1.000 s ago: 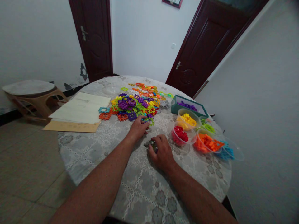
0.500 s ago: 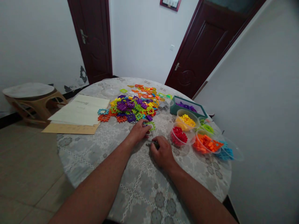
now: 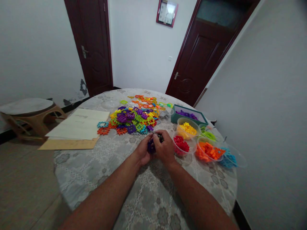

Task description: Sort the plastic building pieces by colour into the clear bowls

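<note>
Close together above the near middle of the table, my two hands work on one spot. My left hand [image 3: 142,153] is closed around a dark purple plastic piece [image 3: 151,146], mostly covered by fingers. My right hand [image 3: 166,149] is closed on a small dark object [image 3: 161,138] with a thin tip, too hidden to name, and its thumb presses down by the purple piece. Just beyond the hands lies a heap of interlocking plastic building pieces [image 3: 134,118] in purple, green, yellow, orange and blue.
To the right stand clear tubs of red pieces [image 3: 181,144], yellow pieces [image 3: 187,129], orange pieces [image 3: 208,151], green pieces [image 3: 207,134] and blue pieces [image 3: 227,158]. Behind them is a green-rimmed box [image 3: 174,118] with purple pieces. Paper sheets [image 3: 76,124] lie left; a stool [image 3: 26,107] stands beyond.
My left hand has come back from the heap's near edge toward my right hand and now holds a purple piece. My right hand has risen slightly. The view has tilted up.
</note>
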`<state>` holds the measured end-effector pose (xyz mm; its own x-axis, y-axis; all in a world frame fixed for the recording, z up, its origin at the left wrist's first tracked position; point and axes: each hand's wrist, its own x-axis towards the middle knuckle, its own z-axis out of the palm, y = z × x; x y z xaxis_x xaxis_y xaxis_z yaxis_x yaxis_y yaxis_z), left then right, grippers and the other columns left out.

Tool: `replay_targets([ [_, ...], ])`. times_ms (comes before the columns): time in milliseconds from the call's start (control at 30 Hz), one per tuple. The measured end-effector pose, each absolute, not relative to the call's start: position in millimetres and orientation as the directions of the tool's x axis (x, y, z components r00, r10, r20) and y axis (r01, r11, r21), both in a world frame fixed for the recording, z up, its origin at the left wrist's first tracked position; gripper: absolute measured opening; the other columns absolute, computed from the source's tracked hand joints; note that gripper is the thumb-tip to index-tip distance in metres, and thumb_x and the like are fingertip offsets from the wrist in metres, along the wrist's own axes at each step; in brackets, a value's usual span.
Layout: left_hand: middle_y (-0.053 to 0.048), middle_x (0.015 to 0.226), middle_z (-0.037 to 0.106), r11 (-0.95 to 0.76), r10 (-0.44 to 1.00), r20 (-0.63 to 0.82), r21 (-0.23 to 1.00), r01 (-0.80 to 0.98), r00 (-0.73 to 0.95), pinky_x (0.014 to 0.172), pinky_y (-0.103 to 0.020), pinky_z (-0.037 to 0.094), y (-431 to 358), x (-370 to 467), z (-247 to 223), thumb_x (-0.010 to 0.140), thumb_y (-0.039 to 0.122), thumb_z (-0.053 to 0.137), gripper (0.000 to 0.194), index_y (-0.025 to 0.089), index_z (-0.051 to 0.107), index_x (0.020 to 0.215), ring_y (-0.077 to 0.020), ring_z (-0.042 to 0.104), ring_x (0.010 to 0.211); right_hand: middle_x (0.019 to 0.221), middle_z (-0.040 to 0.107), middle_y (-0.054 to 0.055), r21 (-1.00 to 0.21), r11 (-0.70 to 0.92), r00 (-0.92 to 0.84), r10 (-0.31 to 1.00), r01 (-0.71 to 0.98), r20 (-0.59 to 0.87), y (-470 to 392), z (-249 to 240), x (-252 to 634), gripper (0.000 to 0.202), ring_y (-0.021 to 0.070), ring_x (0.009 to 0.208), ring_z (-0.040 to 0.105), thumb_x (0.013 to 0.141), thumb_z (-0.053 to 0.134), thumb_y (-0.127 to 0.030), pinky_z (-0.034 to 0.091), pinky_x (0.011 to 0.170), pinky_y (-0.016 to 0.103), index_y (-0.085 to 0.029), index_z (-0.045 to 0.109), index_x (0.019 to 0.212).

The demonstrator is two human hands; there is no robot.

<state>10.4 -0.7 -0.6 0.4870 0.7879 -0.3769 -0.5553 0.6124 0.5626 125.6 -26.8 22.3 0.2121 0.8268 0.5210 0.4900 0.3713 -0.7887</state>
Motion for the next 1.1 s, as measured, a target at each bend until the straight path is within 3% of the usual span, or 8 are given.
replay_targets([
  [100,-0.006,0.078,0.072,0.624,0.781,-0.386,0.525,-0.579,0.491,0.054,-0.034,0.059,0.5,6.9,-1.4,0.098,0.053,0.061,0.034,0.019,0.068,0.099,-0.0217,0.070,0.060,0.106,0.074,0.006,-0.748,0.415,0.175,0.804,0.518,0.568,-22.7,10.3,120.7,0.018,0.0224,0.101,0.068,0.095,0.061,-0.033,0.052,0.095,0.036,-0.021,0.072,0.104],
  [267,-0.006,0.074,0.071,0.671,0.740,-0.399,0.494,-0.552,0.541,0.057,-0.039,0.061,3.0,4.3,-3.3,0.096,0.051,0.064,0.032,0.019,0.066,0.097,-0.0238,0.071,0.060,0.107,0.076,0.006,-0.846,0.313,0.265,0.853,0.431,0.450,-20.1,-1.0,126.1,0.025,0.0229,0.100,0.070,0.098,0.060,-0.040,0.054,0.094,0.037,-0.021,0.073,0.109],
  [467,-0.009,0.086,0.077,0.706,0.708,-0.445,0.430,-0.563,0.549,0.058,-0.038,0.063,8.3,1.4,-2.3,0.092,0.031,0.067,0.023,0.015,0.067,0.109,-0.0245,0.075,0.068,0.104,0.075,0.005,-0.958,0.274,0.402,0.871,0.080,0.282,-14.9,2.6,132.8,0.034,0.0196,0.085,0.071,0.096,0.064,-0.050,0.057,0.077,0.032,-0.021,0.067,0.112],
  [633,-0.007,0.096,0.077,0.634,0.773,-0.438,0.494,-0.596,0.460,0.055,-0.032,0.059,15.6,-11.6,0.6,0.078,0.014,0.071,0.042,0.021,0.063,0.118,-0.0262,0.078,0.075,0.098,0.074,0.004,-0.963,0.267,0.381,0.894,-0.032,0.235,-14.7,5.2,145.3,0.035,0.0161,0.074,0.067,0.094,0.065,-0.048,0.055,0.063,0.029,-0.021,0.067,0.115],
  [900,-0.007,0.107,0.075,0.488,0.872,-0.318,0.620,-0.615,0.371,0.059,-0.034,0.063,14.7,-16.6,9.1,0.071,0.008,0.073,0.054,0.022,0.057,0.120,-0.0250,0.079,0.082,0.087,0.075,0.001,-0.980,0.155,0.244,0.962,-0.125,0.121,-17.0,9.7,147.8,0.053,0.0147,0.066,0.069,0.088,0.071,-0.041,0.058,0.061,0.028,-0.017,0.063,0.135],
  [1100,-0.009,0.108,0.075,0.446,0.895,-0.324,0.632,-0.634,0.306,0.060,-0.037,0.065,17.1,-17.9,9.7,0.070,0.008,0.069,0.057,0.021,0.058,0.124,-0.0261,0.079,0.081,0.098,0.077,0.005,-0.983,0.146,0.219,0.969,-0.114,0.119,-17.1,17.6,151.2,0.041,0.0158,0.071,0.073,0.083,0.077,-0.042,0.063,0.063,0.029,-0.017,0.070,0.116],
])
